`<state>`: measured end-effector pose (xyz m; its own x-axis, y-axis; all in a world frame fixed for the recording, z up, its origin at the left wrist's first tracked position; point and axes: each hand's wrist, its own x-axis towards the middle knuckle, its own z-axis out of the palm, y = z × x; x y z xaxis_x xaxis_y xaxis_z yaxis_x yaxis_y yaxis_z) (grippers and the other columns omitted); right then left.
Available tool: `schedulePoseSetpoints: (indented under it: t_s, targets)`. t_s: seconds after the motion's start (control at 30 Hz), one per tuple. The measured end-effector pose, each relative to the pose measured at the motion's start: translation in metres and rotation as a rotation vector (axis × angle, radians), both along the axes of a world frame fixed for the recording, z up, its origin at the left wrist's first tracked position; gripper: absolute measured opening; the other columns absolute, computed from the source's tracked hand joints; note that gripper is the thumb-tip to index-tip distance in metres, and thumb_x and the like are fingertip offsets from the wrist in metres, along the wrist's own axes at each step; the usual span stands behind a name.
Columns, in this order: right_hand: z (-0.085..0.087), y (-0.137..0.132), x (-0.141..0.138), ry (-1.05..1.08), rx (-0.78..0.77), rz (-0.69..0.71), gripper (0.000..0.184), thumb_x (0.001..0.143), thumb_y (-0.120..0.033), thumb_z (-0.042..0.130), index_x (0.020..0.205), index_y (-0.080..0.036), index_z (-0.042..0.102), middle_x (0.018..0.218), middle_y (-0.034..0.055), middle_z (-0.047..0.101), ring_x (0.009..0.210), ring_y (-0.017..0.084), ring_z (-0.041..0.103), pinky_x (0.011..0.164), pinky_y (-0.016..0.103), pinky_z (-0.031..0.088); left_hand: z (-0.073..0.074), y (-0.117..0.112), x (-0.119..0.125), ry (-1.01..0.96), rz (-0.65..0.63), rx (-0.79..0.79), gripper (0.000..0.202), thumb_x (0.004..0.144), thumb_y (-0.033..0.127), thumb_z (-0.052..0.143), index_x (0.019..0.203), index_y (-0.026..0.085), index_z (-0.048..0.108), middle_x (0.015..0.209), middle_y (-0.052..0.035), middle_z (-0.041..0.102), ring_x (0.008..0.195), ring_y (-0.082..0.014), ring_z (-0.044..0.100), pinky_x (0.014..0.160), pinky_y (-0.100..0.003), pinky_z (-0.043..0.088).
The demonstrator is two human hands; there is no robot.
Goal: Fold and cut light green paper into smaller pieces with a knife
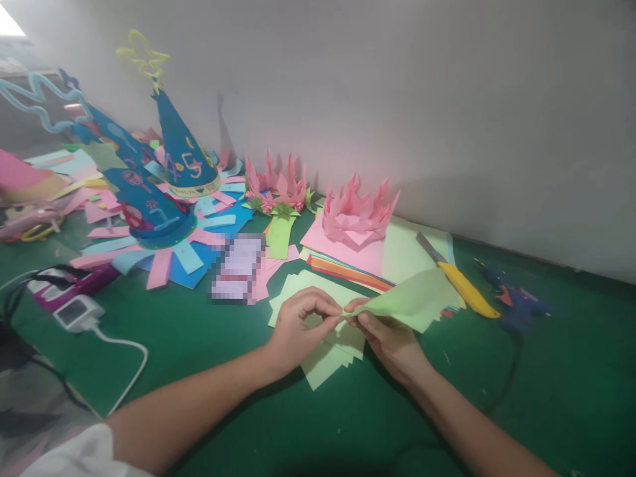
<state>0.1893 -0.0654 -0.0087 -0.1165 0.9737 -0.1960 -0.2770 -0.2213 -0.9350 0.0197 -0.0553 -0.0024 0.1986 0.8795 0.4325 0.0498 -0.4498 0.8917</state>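
Both hands pinch one light green paper sheet (416, 299) just above the green table (546, 397). My left hand (298, 328) grips the sheet's pointed left corner with thumb and fingers closed. My right hand (385, 338) holds the same corner from the other side, fingers closed under the paper. The sheet fans out to the right, tilted up. Below the hands lies a loose pile of light green paper pieces (328, 358).
A yellow-handled utility knife (460, 281) and a blue glue gun (514, 298) lie to the right. Pink paper crowns (355, 212), a coloured paper stack (348, 268), blue party hats (181, 149) and paper strips fill the back left. A white charger and cable (79, 315) sit at left.
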Motion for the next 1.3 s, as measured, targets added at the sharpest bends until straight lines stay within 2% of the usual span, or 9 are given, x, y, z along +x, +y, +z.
schedulePoseSetpoints:
  t_s: [0.13,0.27,0.4,0.73,0.9,1.17,1.3]
  targets:
    - [0.0,0.0,0.0,-0.051,-0.038,-0.033,0.027,0.062,-0.047,0.077,0.071,-0.022,0.073,0.071,0.0021,0.067,0.071,0.018,0.059,0.07,0.029,0.049,0.0,0.0,0.0,0.009,0.01,0.018,0.009,0.078,0.013,0.065,0.07,0.016,0.064,0.07,-0.0041,0.065,0.068,-0.0139,0.062,0.065,-0.027,0.05]
    - [0.0,0.001,-0.002,-0.009,-0.088,-0.113,0.028,0.054,-0.045,0.082,0.065,-0.021,0.073,0.068,0.0023,0.07,0.066,0.016,0.061,0.068,0.028,0.051,-0.002,0.001,0.001,0.007,0.002,-0.031,0.011,0.077,0.018,0.068,0.067,0.016,0.064,0.069,-0.0049,0.065,0.067,-0.014,0.061,0.063,-0.026,0.05]
    - [-0.002,0.002,-0.003,0.04,-0.056,-0.141,0.023,0.055,-0.041,0.083,0.065,-0.022,0.073,0.063,0.0015,0.07,0.061,0.014,0.062,0.064,0.027,0.052,-0.004,0.002,0.0,0.002,-0.008,-0.113,0.014,0.076,0.024,0.07,0.066,0.016,0.065,0.068,-0.0046,0.064,0.065,-0.0135,0.06,0.06,-0.025,0.051]
    - [-0.002,0.003,-0.003,0.015,-0.008,-0.186,0.023,0.057,-0.04,0.082,0.064,-0.02,0.072,0.062,0.0022,0.07,0.058,0.016,0.064,0.063,0.03,0.054,-0.006,0.003,0.002,0.031,-0.007,-0.144,0.01,0.076,0.021,0.066,0.068,0.015,0.065,0.07,-0.0054,0.063,0.065,-0.0134,0.06,0.059,-0.024,0.05]
    - [-0.009,0.004,-0.001,-0.078,-0.014,-0.193,0.025,0.062,-0.039,0.08,0.068,-0.017,0.071,0.063,0.0043,0.07,0.059,0.016,0.063,0.06,0.028,0.053,-0.008,0.004,0.002,0.086,-0.034,-0.256,0.007,0.073,0.019,0.063,0.068,0.014,0.064,0.071,-0.005,0.062,0.064,-0.0126,0.06,0.059,-0.023,0.05]
    - [-0.008,0.012,0.004,-0.077,-0.043,-0.3,0.032,0.057,-0.043,0.082,0.06,-0.015,0.066,0.053,0.0016,0.063,0.049,0.011,0.054,0.051,0.023,0.046,-0.012,0.005,-0.003,0.181,-0.091,-0.35,0.002,0.066,0.014,0.061,0.065,0.014,0.06,0.068,-0.0024,0.06,0.059,-0.0104,0.057,0.058,-0.022,0.047]
    - [-0.005,0.011,0.004,-0.134,-0.021,-0.24,0.032,0.058,-0.044,0.08,0.063,-0.015,0.067,0.054,0.0017,0.064,0.049,0.011,0.054,0.052,0.024,0.045,-0.01,0.008,-0.004,0.121,-0.056,-0.42,0.009,0.071,0.02,0.062,0.066,0.014,0.057,0.067,-0.0015,0.058,0.061,-0.0105,0.055,0.059,-0.022,0.046]
